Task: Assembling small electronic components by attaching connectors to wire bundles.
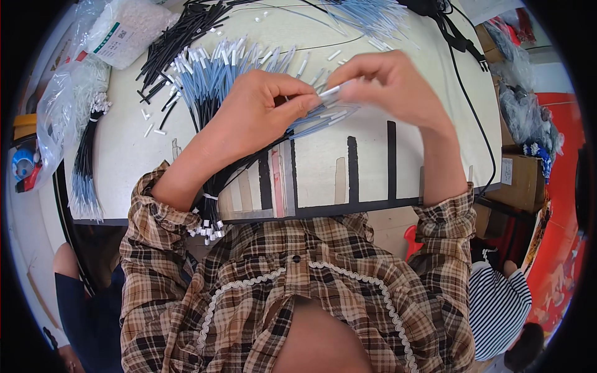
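Observation:
Above the table my left hand (264, 102) pinches a thin grey-blue wire close to its end. Facing it, my right hand (392, 87) is closed with thumb and forefinger on a short white sleeve (329, 93) at that wire's tip. The right hand is slightly blurred. Beneath my left hand and forearm lies a big bundle of grey-blue wires (205, 81) with white sleeved ends. Its black lower part runs down to a tie and small white connectors (209, 229) at the table's front edge. A few loose wires (323, 124) fan out under my hands.
Black tubes (180, 40) and a clear bag of white pieces (127, 34) lie at the far left. Another tied wire bundle (87, 161) is at the left. More blue wires (373, 18) lie far back. A black cable (463, 93) crosses the right side. Cardboard boxes (525, 183) stand beyond.

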Tool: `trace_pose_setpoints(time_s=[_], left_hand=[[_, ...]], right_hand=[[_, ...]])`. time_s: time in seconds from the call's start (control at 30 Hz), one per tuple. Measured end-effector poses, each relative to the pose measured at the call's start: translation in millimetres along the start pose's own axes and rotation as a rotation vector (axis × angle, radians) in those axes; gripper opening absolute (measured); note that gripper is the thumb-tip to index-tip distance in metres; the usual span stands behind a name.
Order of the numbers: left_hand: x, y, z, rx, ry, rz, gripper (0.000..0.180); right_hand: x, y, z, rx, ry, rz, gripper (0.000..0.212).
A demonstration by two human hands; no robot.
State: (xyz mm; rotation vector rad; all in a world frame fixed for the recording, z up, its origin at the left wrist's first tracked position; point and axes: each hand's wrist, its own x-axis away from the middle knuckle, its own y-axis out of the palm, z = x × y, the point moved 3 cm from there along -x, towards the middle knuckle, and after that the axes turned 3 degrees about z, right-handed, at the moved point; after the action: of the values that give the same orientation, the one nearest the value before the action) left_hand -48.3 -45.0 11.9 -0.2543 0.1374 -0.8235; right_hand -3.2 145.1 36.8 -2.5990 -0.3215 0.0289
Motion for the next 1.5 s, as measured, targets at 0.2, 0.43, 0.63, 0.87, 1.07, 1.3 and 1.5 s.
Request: trace_pose_setpoints(time_s=[0.2, 0.43, 0.63, 0.87, 1.07, 1.3, 1.5], left_hand=[[6, 2, 7, -0.187, -0.048, -0.069, 0.022], [1, 0, 4, -0.068, -0.121, 0.186, 0.020], [-8, -12, -5, -0.350, -0.061, 0.343, 0.018], [-10, -6, -3, -0.502, -0.031, 0.234, 0.019], [-6, -16, -1, -0.733, 0.097, 0.415, 0.019], [-2, -14, -4, -0.786, 0.073, 0.360, 0.020], [-4, -16, -7, -0.736, -0.061, 0.303, 0.022]], right_hand=[[2, -25, 20, 0.383, 0.036, 0.400, 0.018], [0, 0, 20, 0.734, -0.142, 0.394, 0.012], [0, 4, 24, 0.837, -0.150, 0.392, 0.015], [0, 1, 23, 0.782, -0.168, 0.451, 0.015], [-1, -4, 21, 0.667, -0.181, 0.558, 0.008], [-2, -3, 12, 0.572, -0.247, 0.600, 0.005], [-1, -2, 11, 0.567, -0.233, 0.570, 0.006]])
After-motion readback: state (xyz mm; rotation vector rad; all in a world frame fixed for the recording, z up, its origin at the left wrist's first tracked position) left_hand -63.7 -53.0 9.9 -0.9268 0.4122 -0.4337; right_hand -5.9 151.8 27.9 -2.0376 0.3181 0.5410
